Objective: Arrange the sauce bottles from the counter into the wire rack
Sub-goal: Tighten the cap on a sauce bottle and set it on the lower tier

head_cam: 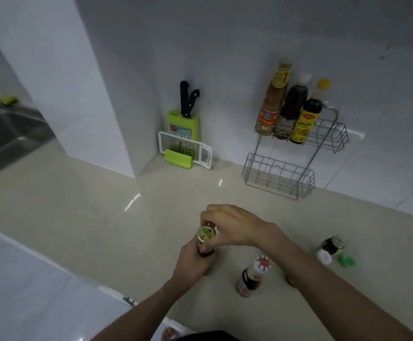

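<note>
A dark sauce bottle with a gold cap (pixel 207 234) stands on the beige counter in front of me. My left hand (pixel 192 262) wraps around its neck and body. My right hand (pixel 232 223) pinches the cap from above. The two-tier wire rack (pixel 279 179) stands against the back wall; its upper tier holds three bottles: an orange-labelled one (pixel 272 104), a dark brown one (pixel 291 112) and a yellow-capped one (pixel 307 116). The lower tier is empty. On the counter right of my hands stand a red-and-white-capped bottle (pixel 252 276) and a small cluster of bottles (pixel 333 249).
A green knife block with two black-handled knives (pixel 184 119) and a white-and-green grater (pixel 188 152) sit in the wall corner. A steel sink (pixel 6 136) lies at the far left. The counter's front edge runs diagonally at lower left.
</note>
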